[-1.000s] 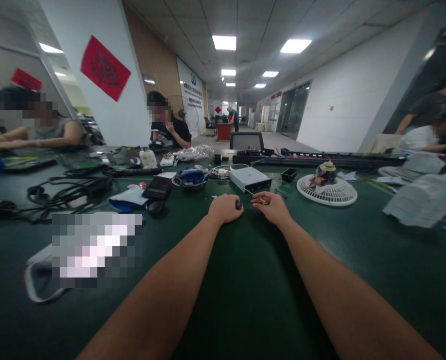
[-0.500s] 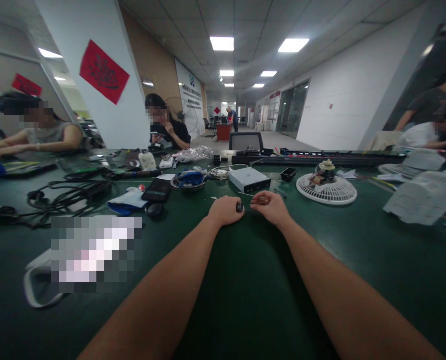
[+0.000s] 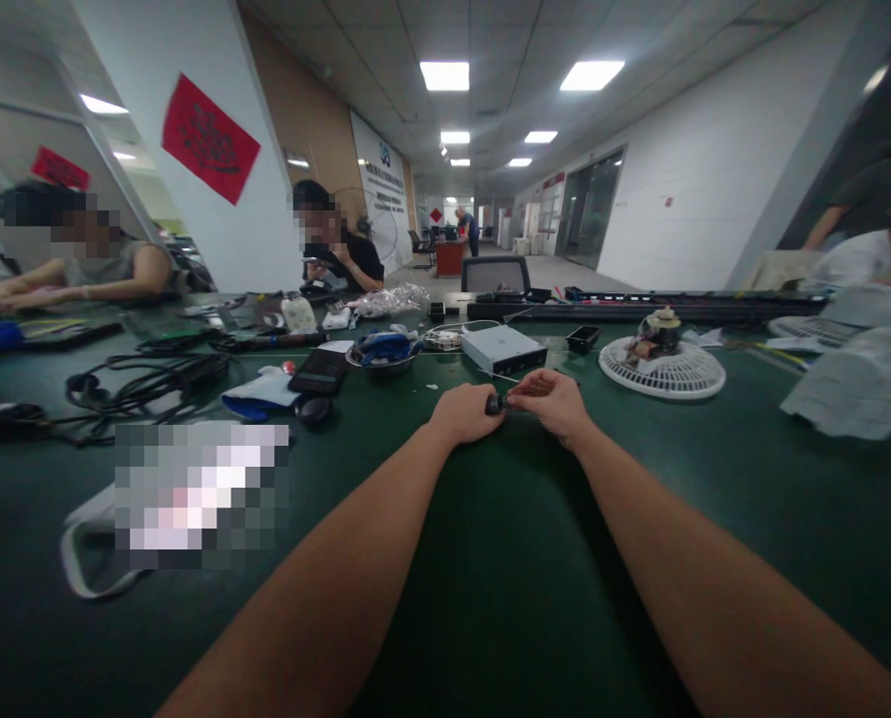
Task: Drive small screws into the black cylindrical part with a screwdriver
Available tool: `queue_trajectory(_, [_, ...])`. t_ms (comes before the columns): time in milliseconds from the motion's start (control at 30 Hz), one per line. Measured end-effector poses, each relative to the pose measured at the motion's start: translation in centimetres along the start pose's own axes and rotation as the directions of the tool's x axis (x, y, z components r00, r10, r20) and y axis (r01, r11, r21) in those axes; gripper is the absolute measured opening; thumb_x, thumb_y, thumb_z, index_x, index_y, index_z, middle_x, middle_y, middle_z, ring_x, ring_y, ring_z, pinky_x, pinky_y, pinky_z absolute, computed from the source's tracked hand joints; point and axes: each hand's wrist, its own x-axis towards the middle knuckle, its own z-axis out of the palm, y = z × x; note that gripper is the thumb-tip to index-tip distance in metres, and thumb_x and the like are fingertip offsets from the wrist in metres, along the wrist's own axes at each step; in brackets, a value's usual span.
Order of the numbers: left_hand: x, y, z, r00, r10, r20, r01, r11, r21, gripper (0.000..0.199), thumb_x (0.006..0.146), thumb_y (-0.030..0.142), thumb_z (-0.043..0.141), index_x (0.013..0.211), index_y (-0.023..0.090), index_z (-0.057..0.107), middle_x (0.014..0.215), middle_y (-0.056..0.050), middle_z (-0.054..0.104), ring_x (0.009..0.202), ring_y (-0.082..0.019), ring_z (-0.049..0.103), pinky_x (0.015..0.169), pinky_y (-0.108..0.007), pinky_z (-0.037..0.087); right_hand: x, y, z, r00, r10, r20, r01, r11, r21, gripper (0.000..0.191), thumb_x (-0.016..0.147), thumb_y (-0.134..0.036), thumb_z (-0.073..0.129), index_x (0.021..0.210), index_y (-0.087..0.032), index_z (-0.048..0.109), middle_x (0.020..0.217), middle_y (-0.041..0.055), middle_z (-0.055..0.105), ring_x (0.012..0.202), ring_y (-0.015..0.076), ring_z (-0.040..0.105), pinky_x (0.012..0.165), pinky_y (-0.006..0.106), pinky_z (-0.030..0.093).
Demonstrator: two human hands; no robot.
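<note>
My left hand is closed around a small dark round part, whose end pokes out by the thumb. The kind of part cannot be made out. My right hand is closed in a pinch, its fingertips at the exposed end of that part. Whatever those fingertips hold is too small to name. Just beyond both hands lies a white box-shaped device with a black front face. A small black open tray stands to the right of it.
A white fan grille with a motor and white plastic housings lie right. Left are a bowl with blue cloth, a phone, black cables and a white strap. Co-workers sit across the green table.
My right hand has closed the small gap to my left hand, its fingertips now at the dark part. The whole view has shifted slightly.
</note>
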Motion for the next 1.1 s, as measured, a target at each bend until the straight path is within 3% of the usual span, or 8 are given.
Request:
queue_trajectory(133, [-0.19, 0.06, -0.11, 1.000, 0.026, -0.007, -0.026, 1.000, -0.017, 0.040, 0.086, 0.060, 0.052, 0.096, 0.024, 0.067, 0.089, -0.007, 0.073, 0.084, -0.026, 0.069, 0.069, -0.033, 0.051, 0.17, 0.12, -0.03, 0.999, -0.034, -0.002, 0.033, 0.997, -0.069, 0.035, 0.054, -0.027, 0.089, 0.074, -0.019, 0.061, 0.077, 0.0034, 0.073, 0.077, 0.0203, 0.070, 0.080, 0.036, 0.056])
queue_trajectory(233, [-0.21, 0.03, -0.16, 0.999, 0.033, -0.009, -0.033, 0.999, -0.019, 0.039, 0.087, 0.058, 0.050, 0.096, 0.024, 0.067, 0.090, -0.007, 0.073, 0.083, -0.026, 0.069, 0.069, -0.032, 0.051, 0.24, 0.17, 0.02, 1.000, -0.027, -0.012, 0.025, 0.990, -0.139, 0.033, 0.057, -0.031, 0.087, 0.073, -0.019, 0.061, 0.071, 0.0012, 0.070, 0.065, 0.0174, 0.066, 0.068, 0.032, 0.055])
queue_trajectory(367, [-0.13, 0.09, -0.07, 0.998, 0.063, 0.008, -0.063, 0.998, 0.003, 0.038, 0.087, 0.058, 0.052, 0.098, 0.025, 0.067, 0.091, -0.007, 0.073, 0.085, -0.027, 0.069, 0.070, -0.033, 0.051, 0.18, 0.15, 0.22, 0.997, 0.023, 0.070, -0.005, 0.969, -0.249, 0.030, 0.060, -0.033, 0.085, 0.073, -0.019, 0.062, 0.065, -0.0001, 0.067, 0.057, 0.0158, 0.062, 0.058, 0.029, 0.050])
queue_trajectory(700, [-0.44, 0.45, -0.50, 0.999, 0.048, -0.004, -0.048, 0.998, -0.033, 0.037, 0.086, 0.055, 0.055, 0.099, 0.024, 0.069, 0.092, -0.007, 0.074, 0.086, -0.026, 0.070, 0.073, -0.031, 0.052, 0.20, 0.17, 0.34, 0.999, -0.042, 0.028, 0.050, 0.892, -0.449, 0.023, 0.067, -0.035, 0.080, 0.075, -0.020, 0.064, 0.070, 0.0009, 0.069, 0.065, 0.0179, 0.065, 0.060, 0.029, 0.050])
queue_trajectory(833, [-0.46, 0.47, -0.56, 1.000, 0.008, -0.004, -0.008, 0.997, -0.081, 0.042, 0.086, 0.061, 0.053, 0.094, 0.023, 0.070, 0.092, -0.008, 0.074, 0.085, -0.025, 0.070, 0.072, -0.031, 0.052, 0.32, 0.07, 0.29, 0.997, 0.012, 0.072, 0.016, 0.926, -0.377, 0.025, 0.065, -0.034, 0.081, 0.076, -0.018, 0.065, 0.070, 0.0007, 0.069, 0.064, 0.0166, 0.063, 0.060, 0.028, 0.049])
queue_trajectory(933, [-0.38, 0.32, -0.44, 1.000, 0.003, -0.004, -0.003, 0.997, -0.073, 0.036, 0.083, 0.055, 0.057, 0.093, 0.023, 0.070, 0.091, -0.008, 0.074, 0.084, -0.025, 0.069, 0.071, -0.031, 0.052, 0.28, 0.11, 0.31, 0.992, 0.017, 0.123, 0.029, 0.931, -0.363, 0.025, 0.067, -0.036, 0.080, 0.076, -0.018, 0.065, 0.071, 0.0010, 0.069, 0.065, 0.0165, 0.063, 0.062, 0.028, 0.048])
queue_trajectory(1100, [-0.21, 0.06, -0.28, 1.000, -0.006, -0.017, 0.005, 0.998, -0.069, 0.027, 0.084, 0.045, 0.056, 0.093, 0.023, 0.069, 0.089, -0.006, 0.074, 0.083, -0.024, 0.069, 0.068, -0.030, 0.051, -0.16, -0.38, 0.74, 0.988, -0.007, 0.153, 0.088, 0.845, -0.528, 0.025, 0.078, -0.044, 0.070, 0.076, -0.020, 0.067, 0.068, 0.0005, 0.069, 0.063, 0.0164, 0.061, 0.059, 0.027, 0.044])
